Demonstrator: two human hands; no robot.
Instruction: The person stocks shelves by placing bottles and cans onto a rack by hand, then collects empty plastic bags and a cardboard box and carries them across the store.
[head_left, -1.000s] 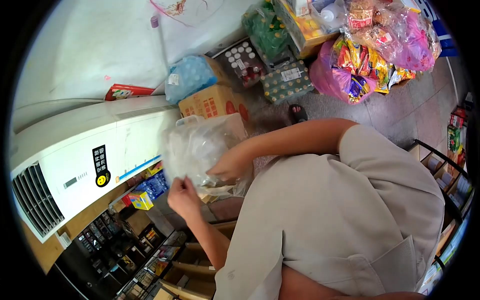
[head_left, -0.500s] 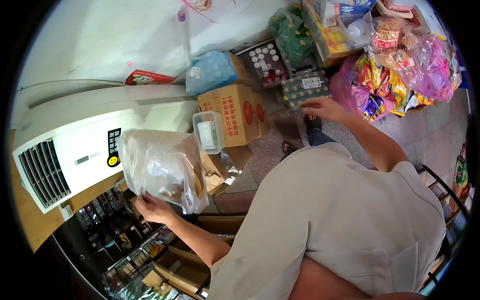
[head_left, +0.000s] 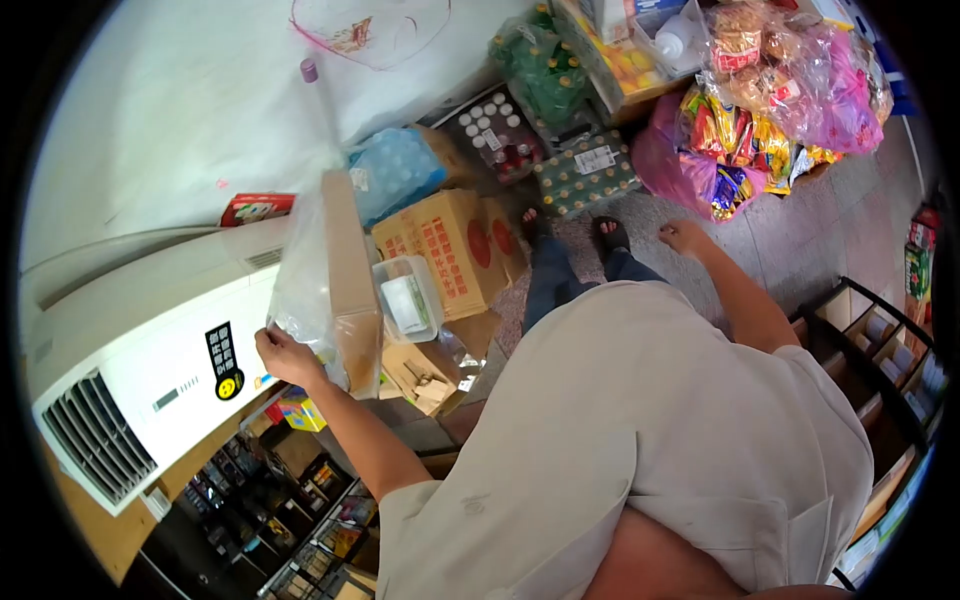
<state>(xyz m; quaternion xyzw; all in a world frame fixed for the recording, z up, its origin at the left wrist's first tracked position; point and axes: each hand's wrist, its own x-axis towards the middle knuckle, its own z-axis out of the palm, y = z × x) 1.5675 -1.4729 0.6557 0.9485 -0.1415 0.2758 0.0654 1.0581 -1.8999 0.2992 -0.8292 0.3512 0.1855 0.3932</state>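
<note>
My left hand [head_left: 288,357] is closed on the lower edge of a clear plastic bag [head_left: 303,275], beside the front of a white air conditioner. A flat brown cardboard box [head_left: 352,270] stands on edge inside the bag. The side of it towards the wall shows only through the crinkled plastic. Out to the other side, my right hand [head_left: 686,238] hangs over the tiled floor with loosely bent fingers and nothing in it. A pink bag of snack packets [head_left: 735,165] is the nearest thing to it.
The air conditioner [head_left: 185,375] lines the left. Cardboard cartons [head_left: 440,250], a clear plastic tub [head_left: 408,298] and a blue bag [head_left: 395,175] stand beyond the bagged box. Shrink-wrapped drink packs [head_left: 585,172] lie ahead of my feet. Black-framed shelves [head_left: 870,350] stand at right.
The bagged box has turned from showing its broad face to nearly edge-on, still in my left hand. My right hand has swung lower and back towards my side. My view has shifted, and both feet now show.
</note>
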